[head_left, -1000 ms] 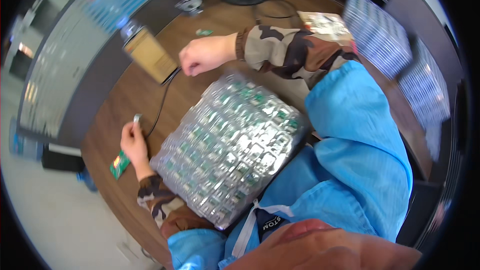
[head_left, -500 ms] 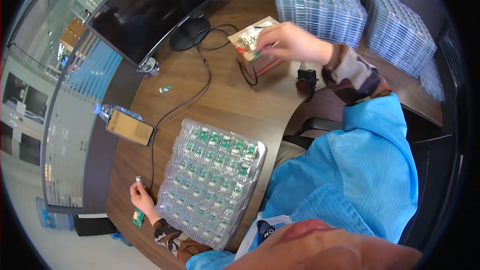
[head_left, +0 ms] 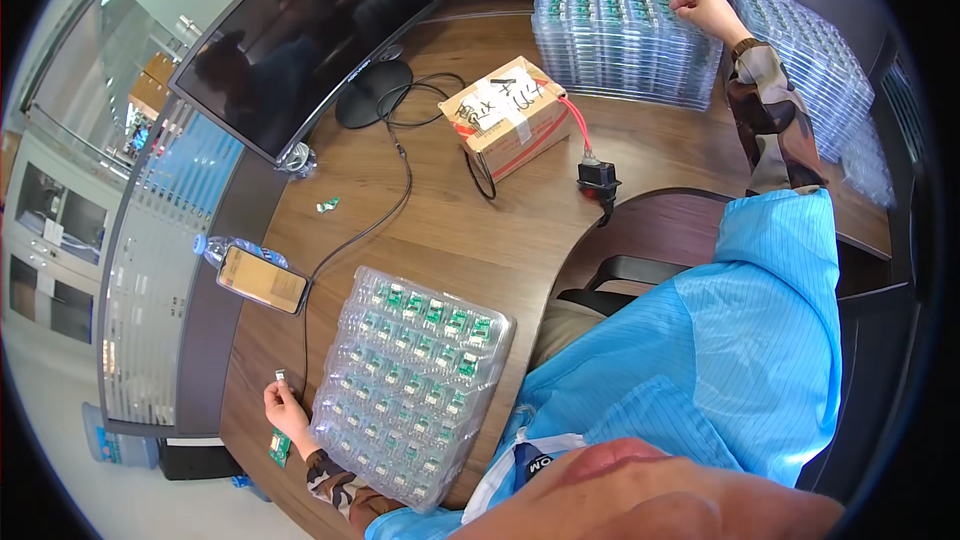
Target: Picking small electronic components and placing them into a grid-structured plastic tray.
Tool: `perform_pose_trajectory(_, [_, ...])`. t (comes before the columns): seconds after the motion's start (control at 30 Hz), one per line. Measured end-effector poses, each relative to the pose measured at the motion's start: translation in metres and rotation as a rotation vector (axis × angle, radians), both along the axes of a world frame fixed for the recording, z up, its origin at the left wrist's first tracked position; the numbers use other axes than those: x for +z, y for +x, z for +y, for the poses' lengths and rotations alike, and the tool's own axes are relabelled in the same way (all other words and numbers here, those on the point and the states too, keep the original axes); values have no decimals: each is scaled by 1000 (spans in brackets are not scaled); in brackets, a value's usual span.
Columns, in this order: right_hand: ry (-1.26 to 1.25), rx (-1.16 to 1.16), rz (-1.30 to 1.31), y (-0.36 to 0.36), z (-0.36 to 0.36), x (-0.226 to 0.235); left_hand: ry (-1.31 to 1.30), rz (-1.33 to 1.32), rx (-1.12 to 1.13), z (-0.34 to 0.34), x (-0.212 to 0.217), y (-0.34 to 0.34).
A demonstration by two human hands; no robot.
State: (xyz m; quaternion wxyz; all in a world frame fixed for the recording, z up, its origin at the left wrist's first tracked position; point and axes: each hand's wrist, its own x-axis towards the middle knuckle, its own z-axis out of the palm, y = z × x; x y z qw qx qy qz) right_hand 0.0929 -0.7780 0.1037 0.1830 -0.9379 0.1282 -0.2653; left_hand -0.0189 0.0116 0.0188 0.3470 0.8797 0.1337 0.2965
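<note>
My left hand (head_left: pixel 287 410), at the lower left of the table, pinches a small pale cable plug (head_left: pixel 281 376) on the black cable. Beside it lies a green circuit board (head_left: pixel 279 447). My right hand (head_left: pixel 705 10) reaches to the far right, its fingers pinched over the right part of the top tray in a tray stack (head_left: pixel 625 50). A small green circuit board seems to be at those fingertips, mostly hidden by them. In front of me, a clear plastic tray (head_left: pixel 410 385) holds rows of small green boards in its pockets.
A cardboard box (head_left: pixel 510 115) stands mid-table, with a black switch socket (head_left: pixel 598 180) on red wires beside it. Another tray stack (head_left: pixel 805 60) is at the far right. A monitor (head_left: pixel 310 40), phone (head_left: pixel 262 279), bottle (head_left: pixel 240 250) and loose small board (head_left: pixel 328 205) line the left.
My right hand has moved from above the cardboard box, away to the right, onto the far tray stack. A green piece showed at its fingertips before. My left hand keeps its pinch.
</note>
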Motion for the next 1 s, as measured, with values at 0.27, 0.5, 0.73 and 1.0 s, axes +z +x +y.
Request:
perform_pose_trajectory(0.27, [-24, 15, 75, 13, -12, -2, 95, -9, 19, -8, 5, -8])
perform_pose_trajectory(0.5, [-86, 89, 73, 22, -60, -23, 107, -45, 36, -3, -5, 2])
perform_pose_trajectory(0.73, [55, 59, -80, 0, 34, 20, 59, 25, 139, -1, -5, 0])
perform_pose_trajectory(1.0, [263, 1012, -316, -42, 287, 14, 1, -4, 156, -3, -6, -5])
